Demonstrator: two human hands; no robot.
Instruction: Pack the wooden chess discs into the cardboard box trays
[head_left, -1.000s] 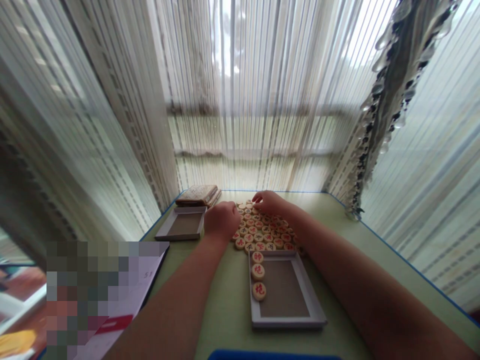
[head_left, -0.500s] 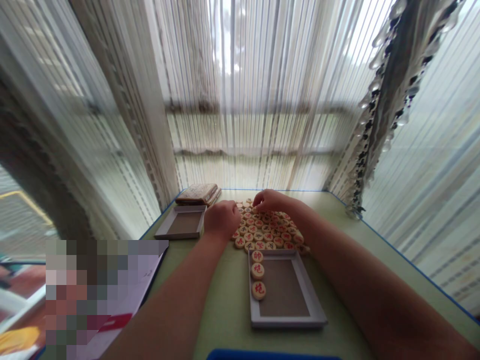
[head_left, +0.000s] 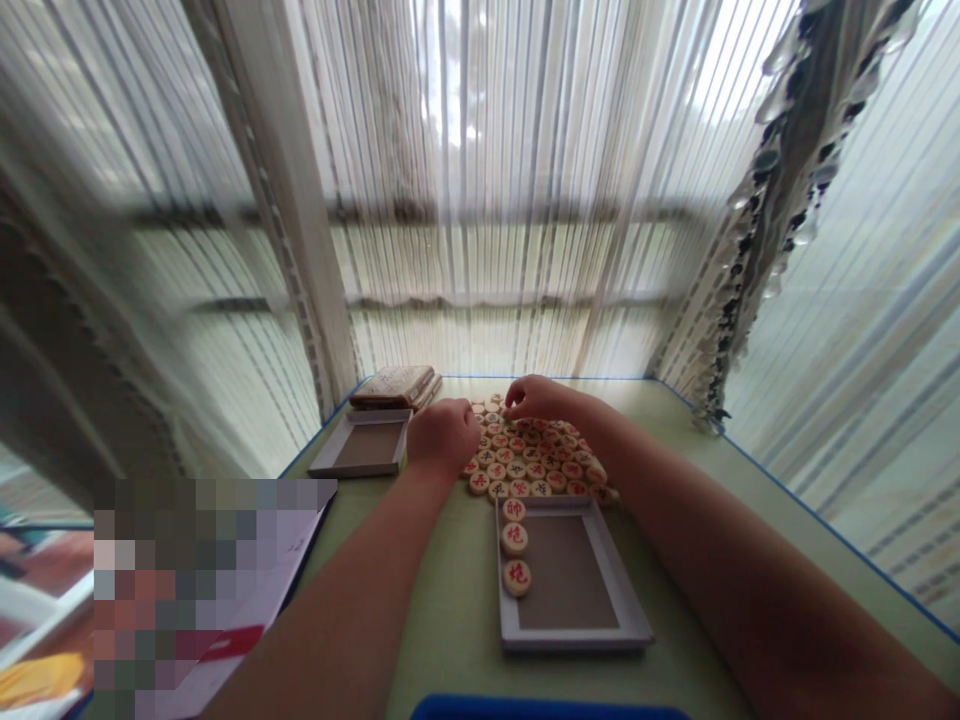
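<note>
Round wooden Chinese chess pieces (head_left: 517,468) with red and black characters lie in a spread cluster on the green table. At the cluster's left edge is my left hand (head_left: 444,437), closed with its back towards me; its fingertips and anything in them are hidden. My right hand (head_left: 538,397) reaches over the far side, thumb and fingers pinched down on a piece at the pile. A shallow grey box tray (head_left: 561,640) stands in front of the cluster. Along its left side sit three red-lettered pieces (head_left: 515,541) in a column.
A second shallow box tray (head_left: 360,470) lies beside my left hand, with a worn stacked box or book (head_left: 396,386) behind it. Papers with a red mark (head_left: 232,643) are at the lower left. A blue edge (head_left: 547,708) shows nearest me; string curtains (head_left: 517,250) hang behind the table.
My right hand has shifted very slightly left over the far pieces. The left hand stays nearly in place, and the three pieces in the tray are unchanged.
</note>
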